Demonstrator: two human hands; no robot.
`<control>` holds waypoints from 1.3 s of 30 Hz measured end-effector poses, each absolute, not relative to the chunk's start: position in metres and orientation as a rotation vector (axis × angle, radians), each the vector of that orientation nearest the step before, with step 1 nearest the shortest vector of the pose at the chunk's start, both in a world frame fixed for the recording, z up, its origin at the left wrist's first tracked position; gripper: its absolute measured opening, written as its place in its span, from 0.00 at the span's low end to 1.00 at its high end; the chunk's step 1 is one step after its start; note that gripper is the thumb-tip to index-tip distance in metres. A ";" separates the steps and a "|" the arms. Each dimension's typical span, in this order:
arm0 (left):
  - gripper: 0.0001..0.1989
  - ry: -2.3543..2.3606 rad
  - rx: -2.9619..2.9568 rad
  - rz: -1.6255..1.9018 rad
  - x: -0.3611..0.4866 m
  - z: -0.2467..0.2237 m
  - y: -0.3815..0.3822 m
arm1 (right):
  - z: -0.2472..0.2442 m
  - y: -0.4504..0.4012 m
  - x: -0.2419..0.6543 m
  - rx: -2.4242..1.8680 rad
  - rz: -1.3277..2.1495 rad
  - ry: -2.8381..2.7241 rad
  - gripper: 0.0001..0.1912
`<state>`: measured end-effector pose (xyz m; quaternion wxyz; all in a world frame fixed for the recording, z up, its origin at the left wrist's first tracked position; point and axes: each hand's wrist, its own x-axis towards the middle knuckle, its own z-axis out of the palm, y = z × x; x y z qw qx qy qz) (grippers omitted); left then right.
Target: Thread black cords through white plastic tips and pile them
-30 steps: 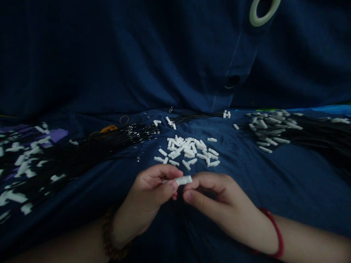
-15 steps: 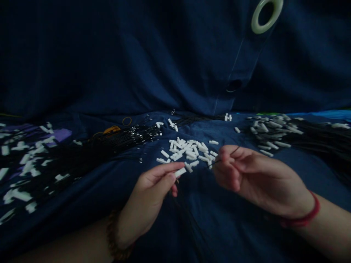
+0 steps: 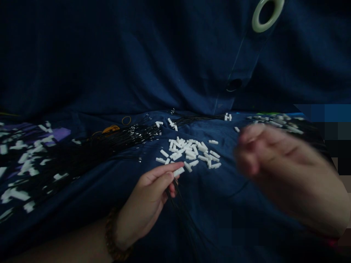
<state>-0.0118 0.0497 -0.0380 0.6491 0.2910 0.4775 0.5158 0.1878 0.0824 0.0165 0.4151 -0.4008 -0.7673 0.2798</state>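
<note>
My left hand [image 3: 153, 193] pinches a white connector housing [image 3: 179, 172] between thumb and forefinger. Several thin black wires [image 3: 189, 223] hang below those fingers, running down over the dark blue cloth. A loose pile of white housings [image 3: 189, 149] lies just beyond the fingertips. Off to the right, my right hand [image 3: 279, 171] is raised and smeared by motion, its fingers drawn together. One thin black wire [image 3: 241, 190] trails beneath it. Its end at the fingertips is hidden in the blur.
To the left lie wires with white housings [image 3: 30, 157] on them, near a purple piece [image 3: 60, 135]. A bundle of bare-ended black wires [image 3: 131, 135] is behind, beside an orange item [image 3: 111, 129]. More white housings [image 3: 282, 122] show at right. A pale ring [image 3: 267, 16] hangs above.
My right hand has moved right and away from the pile, drawing the wire along. The left hand stays nearly in place with its housing, and the wires below it show more plainly.
</note>
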 end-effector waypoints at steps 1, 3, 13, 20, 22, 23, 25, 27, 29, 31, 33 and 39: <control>0.11 1.090 0.647 1.175 -0.012 -0.038 0.049 | 0.007 0.077 0.177 -0.938 0.913 -1.905 0.10; 0.11 1.088 0.625 1.175 -0.011 -0.038 0.049 | -0.013 0.066 0.160 -0.932 1.110 -1.974 0.07; 0.10 1.032 0.727 1.150 -0.013 -0.040 0.046 | -0.039 0.061 0.152 -0.977 0.957 -2.034 0.05; 0.10 1.059 0.770 1.134 -0.013 -0.042 0.045 | -0.038 0.060 0.149 -1.010 0.910 -2.022 0.06; 0.10 1.060 0.767 1.123 -0.013 -0.041 0.045 | -0.037 0.060 0.149 -1.022 0.907 -2.035 0.07; 0.10 1.063 0.768 1.121 -0.012 -0.041 0.045 | -0.037 0.060 0.149 -1.027 0.908 -2.041 0.07; 0.10 1.074 0.774 1.120 -0.012 -0.041 0.045 | -0.036 0.059 0.149 -1.035 0.918 -2.046 0.07; 0.10 1.083 0.780 1.123 -0.013 -0.041 0.044 | -0.035 0.059 0.149 -1.051 0.940 -2.041 0.07; 0.10 1.085 0.795 1.125 -0.013 -0.041 0.044 | -0.034 0.059 0.149 -1.058 0.956 -2.031 0.07; 0.10 1.089 0.828 1.131 -0.014 -0.043 0.044 | -0.034 0.058 0.148 -1.055 0.959 -2.024 0.06; 0.10 1.109 0.890 1.130 -0.014 -0.045 0.044 | -0.034 0.058 0.147 -1.051 0.938 -2.021 0.06; 0.11 1.218 1.134 1.113 -0.016 -0.044 0.042 | -0.035 0.058 0.146 -1.075 0.887 -2.037 0.05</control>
